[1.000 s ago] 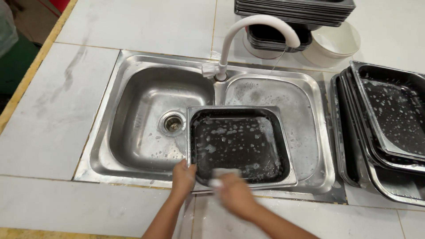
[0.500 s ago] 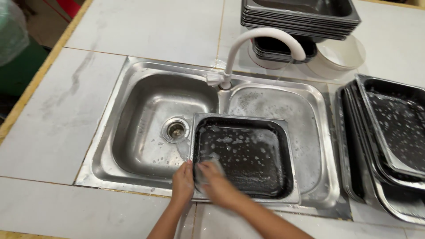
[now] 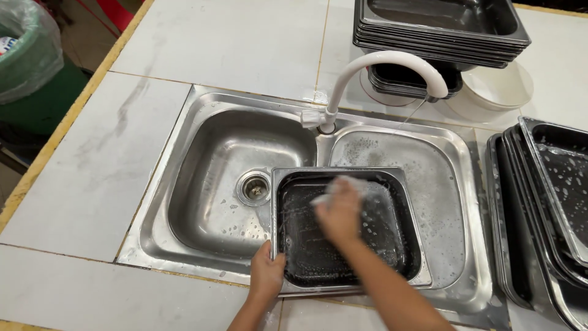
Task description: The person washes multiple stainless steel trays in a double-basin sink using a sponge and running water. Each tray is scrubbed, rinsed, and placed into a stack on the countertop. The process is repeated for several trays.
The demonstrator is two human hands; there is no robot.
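A right hand (image 3: pixel 339 211), arm outstretched, presses a soapy sponge (image 3: pixel 343 184) into a black tray (image 3: pixel 380 245) while the left hand (image 3: pixel 267 274) grips its near-left corner.

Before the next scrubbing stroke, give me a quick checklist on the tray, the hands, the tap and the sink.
1. Left hand grips the near left corner of the black rectangular metal tray: ok.
2. Right hand presses a pale soapy sponge inside the tray: ok.
3. Tray rests over the double steel sink, across the divider: ok.
4. White curved plastic tap off: not ok, a thin stream runs from it.
5. Round steel drain in the left basin uncovered: ok.
6. Tray's far corners clean: cannot tell, motion blur and suds.
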